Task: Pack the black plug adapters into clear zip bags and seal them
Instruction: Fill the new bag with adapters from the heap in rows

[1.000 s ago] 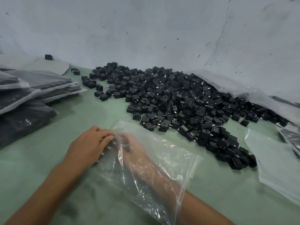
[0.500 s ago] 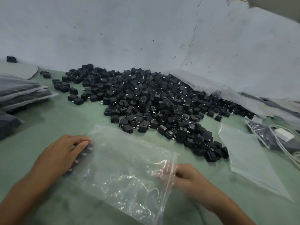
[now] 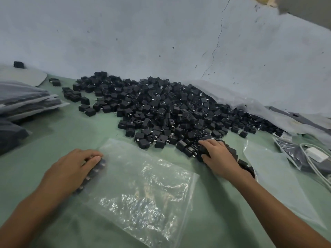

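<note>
Filling the bag — one row in, the next handful being gathered.

At far left, one stack of filled bags (image 3: 26,102). The left hand (image 3: 71,169) presses nearly straight fingers, held together, on a row of adapters (image 3: 93,173) at the closed end of the clear zip bag (image 3: 143,185) lying flat on the green table (image 3: 80,133). The right hand (image 3: 217,157), fingers curled, gathers adapters at the near edge of the pile (image 3: 170,111) — hundreds, uncountable. Next, I judge: carry them into the bag's open mouth. One spare empty bag (image 3: 272,176) lies right.
</note>
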The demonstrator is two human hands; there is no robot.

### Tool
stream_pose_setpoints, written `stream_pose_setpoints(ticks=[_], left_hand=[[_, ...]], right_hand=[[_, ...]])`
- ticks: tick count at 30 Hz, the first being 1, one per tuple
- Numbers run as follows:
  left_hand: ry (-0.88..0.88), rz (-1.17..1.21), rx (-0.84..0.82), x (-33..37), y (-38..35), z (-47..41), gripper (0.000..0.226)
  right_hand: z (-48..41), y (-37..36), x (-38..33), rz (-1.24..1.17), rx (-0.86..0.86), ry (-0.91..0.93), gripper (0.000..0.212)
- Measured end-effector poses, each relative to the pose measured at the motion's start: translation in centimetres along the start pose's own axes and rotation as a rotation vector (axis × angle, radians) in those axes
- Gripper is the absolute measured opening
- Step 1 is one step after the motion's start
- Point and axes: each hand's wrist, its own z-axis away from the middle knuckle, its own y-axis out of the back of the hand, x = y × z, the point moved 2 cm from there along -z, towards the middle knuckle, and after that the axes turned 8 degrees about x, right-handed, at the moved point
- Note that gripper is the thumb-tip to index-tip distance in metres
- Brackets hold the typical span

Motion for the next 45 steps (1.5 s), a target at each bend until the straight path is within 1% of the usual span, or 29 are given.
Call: stream_pose_setpoints(ticks=[3,6,8,9,10,11,13,14,15,17,21,25,28,32,34,35,37,39,42,45], left_hand=[[0.017,-0.028,-0.011,0.0,-0.1,0.0,0.016],[0.03,-0.024,-0.014,0.0,-0.1,0.0,0.015],[0.04,-0.008,-0.017,0.1,0.0,0.0,0.015],[0.041,-0.007,-0.022,0.2,0.0,0.0,0.015],[0.044,-0.005,-0.024,0.2,0.0,-0.1,0.016],[0.046,-0.003,-0.025,0.1,0.0,-0.1,0.016],[0.042,-0.013,-0.025,0.0,0.0,-0.2,0.016],[0.037,-0.023,-0.024,-0.1,0.0,-0.2,0.016],[0.034,-0.03,-0.024,-0.1,0.0,-0.3,0.015],[0.033,-0.037,-0.026,0.0,-0.1,-0.2,0.015],[0.042,0.0,0.0,0.4,0.1,0.0,0.015],[0.033,0.004,0.021,0.4,0.1,0.0,0.015],[0.038,-0.007,0.01,0.0,-0.1,-0.1,0.014],[0.045,-0.006,0.002,-0.1,-0.3,-0.3,0.014],[0.047,-0.003,0.006,0.1,-0.2,-0.3,0.015],[0.049,0.004,0.01,0.2,-0.1,-0.2,0.016],[0.058,0.016,0.012,0.4,0.1,-0.2,0.016],[0.059,0.016,0.008,0.5,0.0,-0.1,0.016],[0.049,0.005,0.015,0.3,-0.1,0.0,0.015],[0.053,0.024,0.019,0.2,-0.1,0.0,0.015]], right_hand=[[-1.0,0.0,0.6,-0.059,-0.017,-0.051,0.054],[-1.3,0.6,0.5,-0.129,-0.011,-0.096,0.048],[-0.7,1.5,0.2,-0.275,0.039,-0.132,0.044],[-0.2,1.9,-0.1,-0.419,0.062,-0.165,0.041],[0.3,2.5,-0.4,-0.636,0.078,-0.226,0.036],[0.8,3.0,-0.9,-0.922,0.069,-0.316,0.032],[1.9,3.9,-1.8,-1.517,-0.046,-0.465,0.031],[2.4,4.4,-2.2,-1.703,-0.105,-0.502,0.032],[2.8,4.8,-2.5,-1.819,-0.149,-0.524,0.033],[3.3,5.4,-3.0,-1.923,-0.19,-0.535,0.035],[4.3,6.0,-3.8,-1.934,-0.202,-0.546,0.043],[5.3,6.3,-4.3,-1.879,-0.228,-0.492,0.036],[6.0,6.3,-4.5,-1.794,-0.211,-0.449,0.035],[7.3,6.6,-4.1,-1.674,-0.16,-0.367,0.044],[8.5,6.7,-3.6,-1.576,-0.183,-0.343,0.052],[9.3,6.5,-3.3,-1.508,-0.208,-0.351,0.054],[11.3,5.6,-3.0,-1.375,-0.283,-0.391,0.05],[13.2,4.4,-3.3,-1.306,-0.403,-0.443,0.045],[14.9,3.2,-5.0,-1.282,-0.603,-0.476,0.042],[14.8,2.0,-7.7,-1.399,-0.706,-0.444,0.036]])
